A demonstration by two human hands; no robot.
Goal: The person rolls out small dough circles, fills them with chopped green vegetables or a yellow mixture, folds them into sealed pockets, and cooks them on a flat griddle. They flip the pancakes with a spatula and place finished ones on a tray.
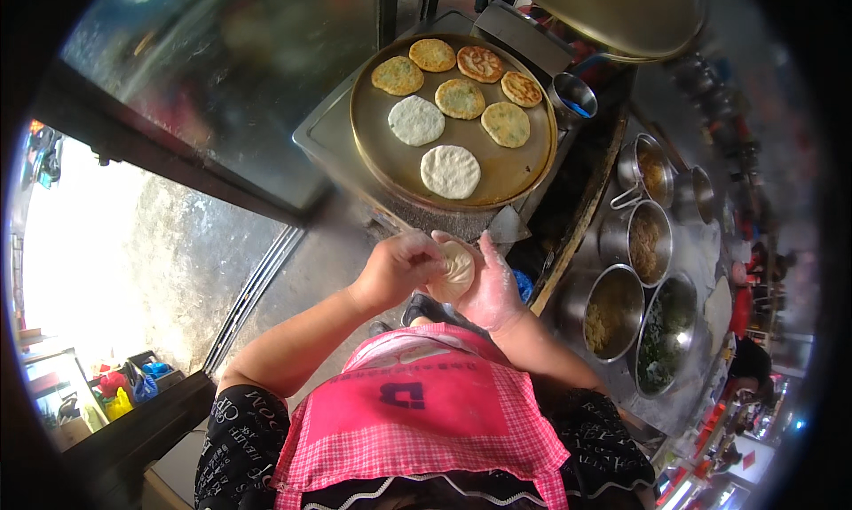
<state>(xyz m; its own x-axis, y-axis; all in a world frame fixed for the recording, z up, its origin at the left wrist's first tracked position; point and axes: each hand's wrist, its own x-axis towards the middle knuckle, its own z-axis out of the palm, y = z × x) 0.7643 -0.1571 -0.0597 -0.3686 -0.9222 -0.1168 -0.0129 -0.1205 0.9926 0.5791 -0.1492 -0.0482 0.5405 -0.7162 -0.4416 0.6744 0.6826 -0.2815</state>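
A round of pleated, apparently stuffed dough is between my two hands, in front of my pink apron. My left hand pinches its left edge with thumb and fingers. Flour whitens my right hand, which cradles the dough from the right with its palm up and a finger stretched out. Just beyond my hands is a large round griddle with several flatbreads. Nearest to me on it lies a pale, raw-looking flatbread; a browned flatbread lies toward the far side.
A flat metal scraper lies at the griddle's near edge. To the right, a floury table holds steel pots of fillings, including one of chopped greens. A large round lid stands raised behind. A steel cup adjoins the griddle; glass is left.
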